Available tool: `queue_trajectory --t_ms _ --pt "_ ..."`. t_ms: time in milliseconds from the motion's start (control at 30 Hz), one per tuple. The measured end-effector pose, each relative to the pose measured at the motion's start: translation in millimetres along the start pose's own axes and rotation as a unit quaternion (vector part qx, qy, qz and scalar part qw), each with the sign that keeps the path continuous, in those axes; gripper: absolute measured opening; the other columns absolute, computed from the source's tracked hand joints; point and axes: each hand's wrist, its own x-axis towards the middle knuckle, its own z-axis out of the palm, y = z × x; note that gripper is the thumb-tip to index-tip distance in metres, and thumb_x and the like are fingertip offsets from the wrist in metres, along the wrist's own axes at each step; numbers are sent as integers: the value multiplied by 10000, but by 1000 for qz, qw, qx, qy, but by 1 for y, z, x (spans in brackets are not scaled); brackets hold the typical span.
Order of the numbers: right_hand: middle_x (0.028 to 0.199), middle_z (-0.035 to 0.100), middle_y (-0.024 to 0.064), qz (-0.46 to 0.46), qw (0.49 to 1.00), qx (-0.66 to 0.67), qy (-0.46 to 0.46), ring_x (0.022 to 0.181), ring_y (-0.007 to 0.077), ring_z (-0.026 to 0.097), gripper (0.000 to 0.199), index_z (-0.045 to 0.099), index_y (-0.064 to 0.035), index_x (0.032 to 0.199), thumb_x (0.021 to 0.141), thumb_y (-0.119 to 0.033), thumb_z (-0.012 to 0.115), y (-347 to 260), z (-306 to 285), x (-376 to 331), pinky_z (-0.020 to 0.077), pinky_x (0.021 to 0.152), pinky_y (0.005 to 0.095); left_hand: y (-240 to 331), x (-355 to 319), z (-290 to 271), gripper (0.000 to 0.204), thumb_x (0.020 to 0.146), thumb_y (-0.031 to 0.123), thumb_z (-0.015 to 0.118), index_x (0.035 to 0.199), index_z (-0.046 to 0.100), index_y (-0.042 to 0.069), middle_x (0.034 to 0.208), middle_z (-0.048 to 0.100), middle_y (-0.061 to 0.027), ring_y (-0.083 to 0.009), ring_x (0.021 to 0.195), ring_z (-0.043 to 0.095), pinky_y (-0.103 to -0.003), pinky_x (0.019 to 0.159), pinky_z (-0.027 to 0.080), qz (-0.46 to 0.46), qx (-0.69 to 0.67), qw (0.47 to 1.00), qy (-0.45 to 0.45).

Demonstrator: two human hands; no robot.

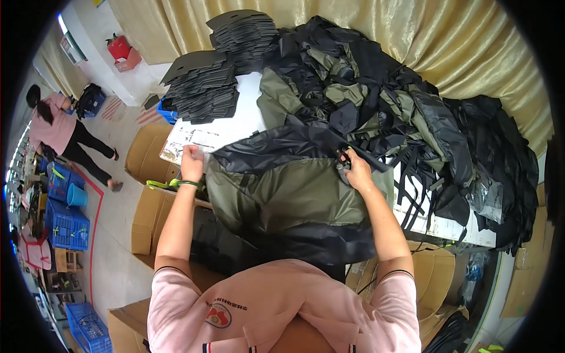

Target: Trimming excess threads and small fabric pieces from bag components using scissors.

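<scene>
Backpack [282, 194] olive and black, limp, spread between both hands' grip

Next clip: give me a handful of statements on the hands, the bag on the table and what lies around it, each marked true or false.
1. The right hand grips a small tool at the upper edge of the olive and black bag. True.
2. The left hand rests on a blue crate. False: it holds the bag's left edge, over the white table.
3. A heap of dark and olive bags lies beyond the bag in hand. True.
4. The stacks of flat black panels sit at the table's right end. False: they are at its far left.
5. A green band is at the left wrist. True.
</scene>
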Motion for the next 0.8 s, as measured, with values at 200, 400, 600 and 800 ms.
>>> queue_trajectory --t_ms 200,400,600,800 --pt "894 655 160 16 999 -52 6 893 372 623 373 528 -106 1023 696 -39 694 19 8 1 474 742 448 106 -60 25 207 753 188 726 920 662 85 918 605 -94 -319 885 550 -404 784 426 354 51 896 -263" --pt "898 651 161 30 995 89 25 894 370 619 345 546 -101 1018 703 0 645 53 10 7 469 752 420 70 -68 51 224 713 213 767 884 655 120 880 545 -77 -307 925 512 -413 791 378 324 102 882 -327" --pt "945 662 146 10 1000 -15 6 932 354 618 437 543 -152 1091 697 -55 703 50 2 3 479 792 440 74 -68 52 258 657 186 803 829 632 99 857 554 -59 -288 913 506 -381 789 370 260 115 893 -349" --pt "890 655 145 61 997 7 36 885 351 626 369 535 -138 1014 694 -58 701 48 6 6 476 760 442 68 -57 54 244 659 125 799 779 589 93 861 575 -71 -292 896 531 -393 796 416 303 28 884 -356"
